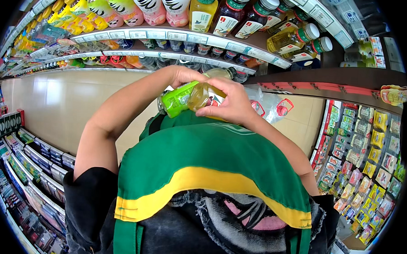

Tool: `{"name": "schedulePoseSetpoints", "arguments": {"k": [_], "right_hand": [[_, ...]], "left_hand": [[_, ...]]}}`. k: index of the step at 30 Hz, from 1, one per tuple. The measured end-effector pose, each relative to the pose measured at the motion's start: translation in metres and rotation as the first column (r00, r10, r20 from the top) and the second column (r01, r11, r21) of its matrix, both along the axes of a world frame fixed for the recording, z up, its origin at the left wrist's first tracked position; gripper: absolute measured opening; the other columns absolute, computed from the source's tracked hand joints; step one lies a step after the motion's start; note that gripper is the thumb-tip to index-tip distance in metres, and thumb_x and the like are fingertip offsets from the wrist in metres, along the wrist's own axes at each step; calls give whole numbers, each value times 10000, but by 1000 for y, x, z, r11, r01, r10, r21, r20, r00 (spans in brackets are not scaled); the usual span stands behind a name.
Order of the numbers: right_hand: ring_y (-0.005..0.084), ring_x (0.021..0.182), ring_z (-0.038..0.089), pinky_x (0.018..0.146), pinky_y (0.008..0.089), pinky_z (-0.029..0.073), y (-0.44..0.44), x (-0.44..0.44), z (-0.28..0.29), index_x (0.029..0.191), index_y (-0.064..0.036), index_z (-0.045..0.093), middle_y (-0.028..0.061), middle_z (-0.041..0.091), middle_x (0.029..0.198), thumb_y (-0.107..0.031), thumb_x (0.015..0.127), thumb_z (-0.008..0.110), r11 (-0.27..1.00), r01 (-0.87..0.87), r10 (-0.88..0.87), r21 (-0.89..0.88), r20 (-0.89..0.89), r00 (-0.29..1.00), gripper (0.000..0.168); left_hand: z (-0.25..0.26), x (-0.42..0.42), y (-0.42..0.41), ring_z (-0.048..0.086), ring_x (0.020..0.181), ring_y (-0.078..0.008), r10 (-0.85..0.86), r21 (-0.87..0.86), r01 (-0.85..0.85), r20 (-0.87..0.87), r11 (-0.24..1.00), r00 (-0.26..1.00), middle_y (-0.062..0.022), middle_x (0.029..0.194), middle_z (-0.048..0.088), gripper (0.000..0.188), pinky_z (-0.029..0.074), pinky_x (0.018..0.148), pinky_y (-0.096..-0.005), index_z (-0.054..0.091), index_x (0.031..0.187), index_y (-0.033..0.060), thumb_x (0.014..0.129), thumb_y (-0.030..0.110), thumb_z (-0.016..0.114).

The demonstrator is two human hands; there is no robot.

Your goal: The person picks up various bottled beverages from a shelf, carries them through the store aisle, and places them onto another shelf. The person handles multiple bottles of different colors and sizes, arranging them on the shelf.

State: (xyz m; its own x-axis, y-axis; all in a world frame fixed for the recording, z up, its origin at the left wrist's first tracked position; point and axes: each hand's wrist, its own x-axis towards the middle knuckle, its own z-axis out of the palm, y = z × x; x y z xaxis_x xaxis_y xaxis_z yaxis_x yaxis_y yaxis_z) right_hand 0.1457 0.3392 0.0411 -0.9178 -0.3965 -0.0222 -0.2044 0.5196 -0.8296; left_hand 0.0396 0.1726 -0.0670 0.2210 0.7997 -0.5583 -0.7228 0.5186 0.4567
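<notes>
My left hand (187,76) bends over the upper side of a bottle with a bright green printed label (177,99), its clear base tilted down to the left. Just above the hands, a pale bottle part with a dark cap (232,72) shows; whether it belongs to the same bottle I cannot tell. My right hand (233,100) wraps around a clear bottle of yellow drink (198,97) with a white label, thumb on the near side. Both bottles lie close together before the green apron (209,144). Parts of them are hidden by my fingers.
A drink shelf (153,34) curves ahead, with pink bottles (176,6), dark bottles (228,15) and lower tiers. On the floor stand wrapped bottles with red handles (283,108). Hanging snack packets (375,138) are at right, and low shelves of packaged goods (34,174) at left.
</notes>
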Motion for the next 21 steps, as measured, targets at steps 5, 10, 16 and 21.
{"name": "schedulePoseSetpoints", "arguments": {"k": [5,10,16,21], "right_hand": [[333,889,549,764,424,436,1,10,6,1210,-140,509,129,515,957,-638,652,652,972,-28,23,234,25,999,761],[337,950,538,819,403,427,-1,5,28,1223,-114,499,142,530,992,-535,726,652,964,-88,38,251,198,979,669],[323,935,568,802,389,433,1,5,19,1168,-115,555,156,595,1001,-483,764,638,976,-106,76,189,158,985,553],[310,929,583,800,381,439,-3,1,27,1105,-100,585,143,608,1029,-466,764,648,989,-96,51,117,341,939,504]], "left_hand": [[4,-1,-1,618,950,-155,-18,-32,17,-34,999,999,-75,1128,607,641,524,798,-324,543,1190,109,704,492,707],[5,-1,-1,615,955,-137,-23,-45,22,-9,999,1000,-70,1126,609,608,520,805,-315,543,1194,105,729,467,692],[14,3,-1,625,923,-128,-74,-21,73,-88,997,993,-62,1099,620,578,529,774,-308,545,1189,99,744,442,683],[-1,3,0,626,914,-124,-102,-45,100,-65,994,993,-57,1079,628,576,527,767,-297,546,1186,97,737,428,690]]}}
